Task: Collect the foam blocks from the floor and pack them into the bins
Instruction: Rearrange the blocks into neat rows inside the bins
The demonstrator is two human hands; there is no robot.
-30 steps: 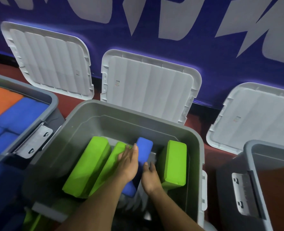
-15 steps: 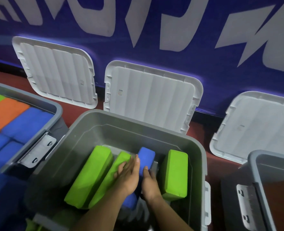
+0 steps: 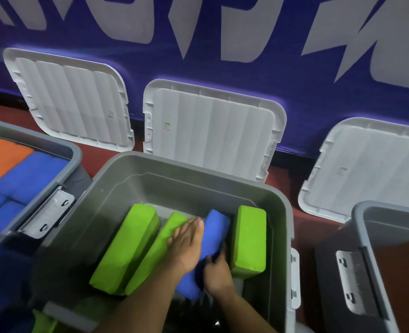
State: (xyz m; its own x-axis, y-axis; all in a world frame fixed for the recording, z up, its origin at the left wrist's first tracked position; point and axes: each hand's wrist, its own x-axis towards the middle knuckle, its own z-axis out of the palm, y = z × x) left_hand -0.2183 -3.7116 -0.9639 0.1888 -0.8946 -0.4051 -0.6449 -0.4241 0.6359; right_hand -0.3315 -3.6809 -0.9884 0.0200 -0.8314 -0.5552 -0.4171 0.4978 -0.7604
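Four foam blocks are sitting inside the middle bin [image 3: 198, 170]: three green blocks [image 3: 126, 248] and one blue block [image 3: 215, 224], which is leaning on edge between two of the greens. The left hand [image 3: 186, 243] is pressing down across the blue block and the green one beside it, its fingers straight and released. The right hand [image 3: 216, 272] is grasping the blue block's near right edge, its fingers curling into the gap.

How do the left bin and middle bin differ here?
The left bin is packed near its rim with blue, orange and green blocks; the middle bin holds just four, set low. The left hand and right hand are inside the middle bin, not the left bin. Both are grey and open.
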